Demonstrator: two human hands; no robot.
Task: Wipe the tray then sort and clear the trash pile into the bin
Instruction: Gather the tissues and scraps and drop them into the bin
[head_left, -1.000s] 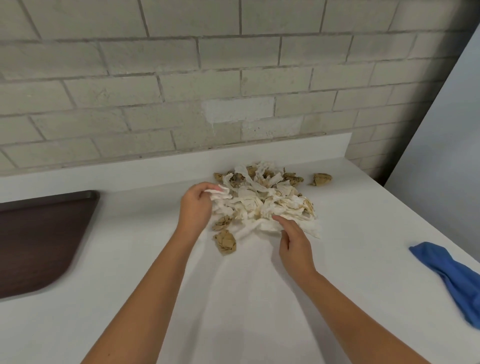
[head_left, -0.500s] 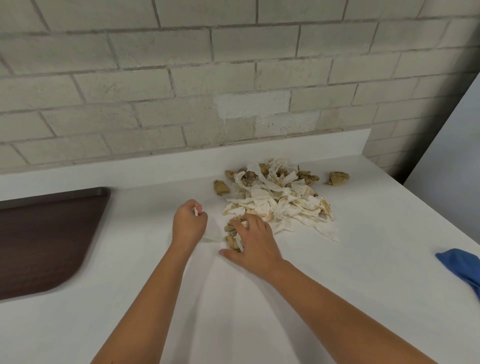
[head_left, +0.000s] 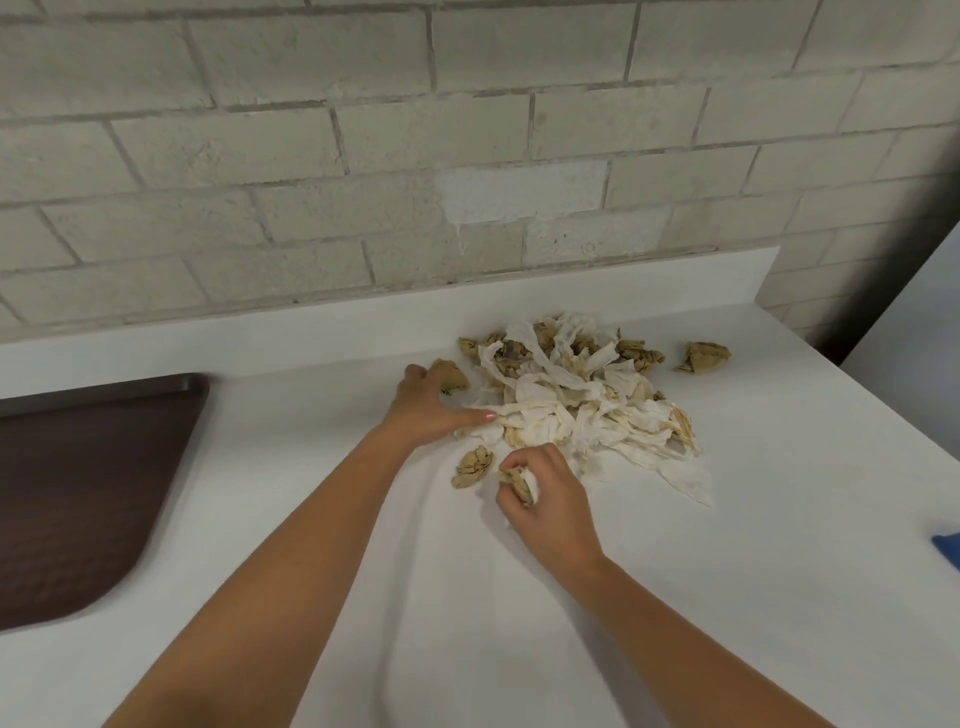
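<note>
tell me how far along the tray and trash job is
The tray sits bare at left and the blue cloth lies aside, so wiping looks finished, though I can't confirm it. In hand: the right hand grips crumpled scraps, the left hand touches a brown wad. Left: most of the trash pile is on the counter; no bin in view.

The white tabletop (head_left: 779, 519) carries a dark brown tray (head_left: 78, 493) lying flat at its left end. Right of centre lies the trash pile (head_left: 571, 410) of white paper strips and crumpled brown bits. A stray brown wad (head_left: 702, 357) lies apart on the pile's right, and a second wad (head_left: 472, 466) lies just in front of it. A blue scrap (head_left: 948, 545), perhaps a cloth, shows at the right edge.
</note>
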